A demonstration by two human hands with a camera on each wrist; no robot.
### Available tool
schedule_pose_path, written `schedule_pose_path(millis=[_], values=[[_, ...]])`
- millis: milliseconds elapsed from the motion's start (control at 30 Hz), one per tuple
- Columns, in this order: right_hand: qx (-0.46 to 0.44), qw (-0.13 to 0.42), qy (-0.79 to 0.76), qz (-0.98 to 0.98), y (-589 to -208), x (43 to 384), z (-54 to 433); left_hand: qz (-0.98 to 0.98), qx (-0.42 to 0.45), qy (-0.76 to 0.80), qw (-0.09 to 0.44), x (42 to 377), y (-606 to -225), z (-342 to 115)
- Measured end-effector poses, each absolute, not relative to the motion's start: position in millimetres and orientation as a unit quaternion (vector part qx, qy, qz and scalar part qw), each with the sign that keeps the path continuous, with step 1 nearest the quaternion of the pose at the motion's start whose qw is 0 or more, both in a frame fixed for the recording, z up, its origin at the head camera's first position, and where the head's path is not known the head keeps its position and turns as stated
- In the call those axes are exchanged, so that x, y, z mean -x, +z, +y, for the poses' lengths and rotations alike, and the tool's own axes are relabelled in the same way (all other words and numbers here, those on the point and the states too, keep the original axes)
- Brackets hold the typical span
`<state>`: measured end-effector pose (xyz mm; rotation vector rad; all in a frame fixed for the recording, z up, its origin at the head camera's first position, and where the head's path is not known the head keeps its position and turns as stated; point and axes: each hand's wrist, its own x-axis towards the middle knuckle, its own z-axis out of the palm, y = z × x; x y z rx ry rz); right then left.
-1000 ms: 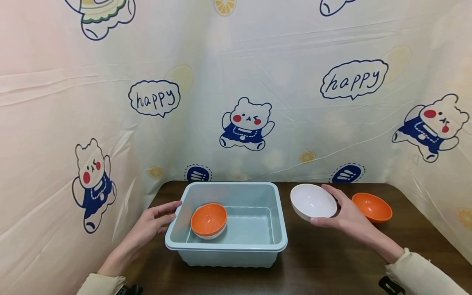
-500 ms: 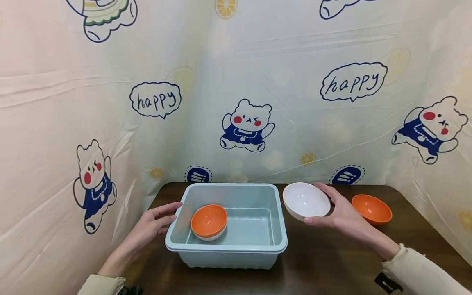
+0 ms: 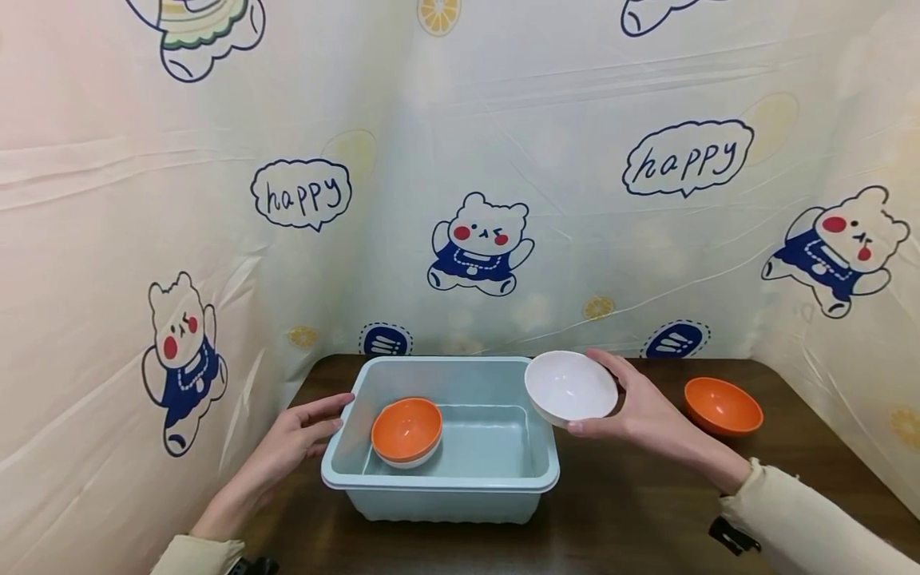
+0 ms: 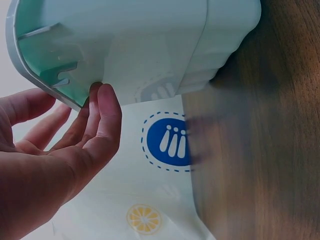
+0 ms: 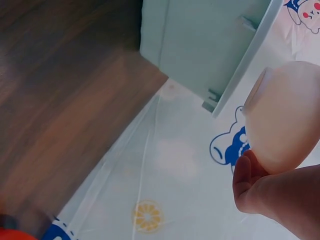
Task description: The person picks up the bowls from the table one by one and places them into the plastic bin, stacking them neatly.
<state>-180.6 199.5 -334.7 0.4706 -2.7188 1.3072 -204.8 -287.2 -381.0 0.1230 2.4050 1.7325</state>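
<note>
In the head view, my right hand (image 3: 636,403) grips a white bowl (image 3: 571,387) by its right side. The bowl hangs tilted over the right rim of a pale blue plastic bin (image 3: 446,481). In the right wrist view, the white bowl (image 5: 285,117) stands above the bin's rim, its inside hidden. My left hand (image 3: 295,435) holds the bin's left rim; the left wrist view shows bent fingers (image 4: 107,107) tucked under the rim against the outer wall. Inside the bin, at the left, an orange bowl (image 3: 406,430) sits nested in a white bowl (image 3: 411,461).
Another orange bowl (image 3: 723,407) stands on the dark wooden table (image 3: 618,511) at the right, behind my right forearm. A printed plastic sheet (image 3: 474,144) walls off the back and both sides of the table.
The right hand has carried the white bowl leftward, from beside the bin to over its right rim. The left hand and the bin have stayed in place.
</note>
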Motion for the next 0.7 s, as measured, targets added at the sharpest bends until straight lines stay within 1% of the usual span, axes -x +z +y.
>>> schedule_pose_path(millis=[400, 700], values=[[-0.179, 0.045, 0.422, -0.888, -325, 187, 185, 0.805, -0.044, 0.586, 0.088, 205, -379, -286], [-0.192, 0.01, 0.414, -0.89, -324, 195, 171, 0.798, -0.052, 0.594, 0.088, 202, -380, -286]])
